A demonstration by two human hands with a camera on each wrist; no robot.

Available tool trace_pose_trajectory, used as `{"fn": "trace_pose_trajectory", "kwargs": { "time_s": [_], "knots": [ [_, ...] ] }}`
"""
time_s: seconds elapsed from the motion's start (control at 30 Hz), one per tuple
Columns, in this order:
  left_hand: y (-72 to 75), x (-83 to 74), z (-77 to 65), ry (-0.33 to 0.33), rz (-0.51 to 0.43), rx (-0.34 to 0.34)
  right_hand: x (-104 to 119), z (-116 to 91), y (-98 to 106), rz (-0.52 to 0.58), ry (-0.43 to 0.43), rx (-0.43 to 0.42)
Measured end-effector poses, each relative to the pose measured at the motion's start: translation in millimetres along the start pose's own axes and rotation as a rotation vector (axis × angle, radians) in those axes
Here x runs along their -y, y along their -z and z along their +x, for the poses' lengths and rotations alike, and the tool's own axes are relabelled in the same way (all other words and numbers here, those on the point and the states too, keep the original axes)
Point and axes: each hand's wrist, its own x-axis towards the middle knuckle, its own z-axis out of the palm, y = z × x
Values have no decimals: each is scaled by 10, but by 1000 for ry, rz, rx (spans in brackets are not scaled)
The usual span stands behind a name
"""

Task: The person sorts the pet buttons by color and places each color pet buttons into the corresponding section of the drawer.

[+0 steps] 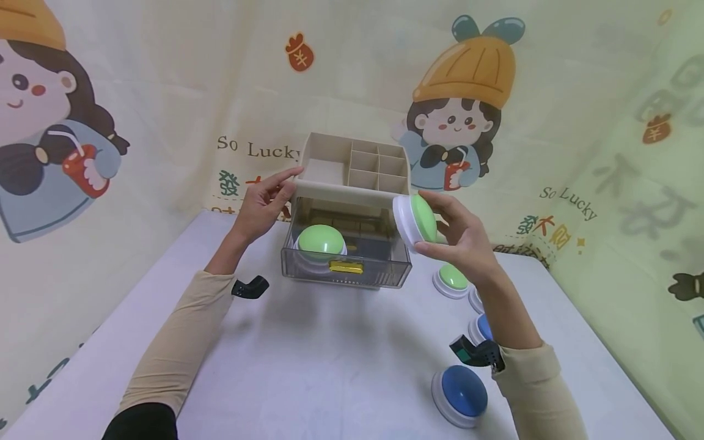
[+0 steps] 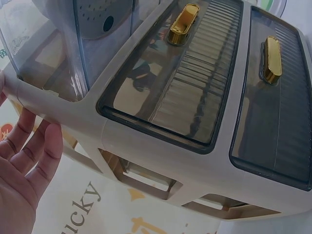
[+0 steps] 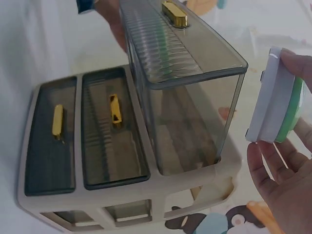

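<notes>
A beige desktop drawer organizer point(image 1: 352, 192) stands at the table's back with its smoky clear top drawer point(image 1: 379, 272) pulled out. Inside that drawer, on the left, sits a green-topped buzzer button point(image 1: 321, 239). My left hand point(image 1: 263, 206) touches the organizer's upper left corner, fingertips against the side frame in the left wrist view. My right hand point(image 1: 461, 237) pinches another green-topped buzzer button point(image 1: 408, 223) by its rim, tilted on edge, beside the drawer's right side. In the right wrist view its white base point(image 3: 267, 100) faces the drawer, apart from it.
On the right of the table lie another green buzzer button point(image 1: 452, 278), a blue one point(image 1: 482, 328) partly behind my right wrist, and a blue one point(image 1: 463, 394) nearer me. Two lower drawers point(image 3: 114, 126) are closed. A printed cloth point(image 1: 352, 79) hangs behind.
</notes>
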Motion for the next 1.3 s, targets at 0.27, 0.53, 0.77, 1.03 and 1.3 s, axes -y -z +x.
{"fn": "trace_pose_trajectory", "kwargs": {
  "time_s": [0.27, 0.53, 0.77, 1.03, 1.3],
  "knots": [
    [-9, -17, 5, 12, 1, 0, 117, 163, 5, -212, -45, 103],
    [-8, -3, 9, 12, 11, -5, 207, 307, -21, -291, -34, 246],
    [-9, -18, -1, 26, 15, -4, 272, 397, -79, -337, -33, 350],
    [-11, -24, -3, 24, 20, -9, 296, 454, -129, -331, -19, 434],
    [-9, -4, -3, 16, 9, -9, 319, 479, -170, -360, -62, 489]
  ]
}}
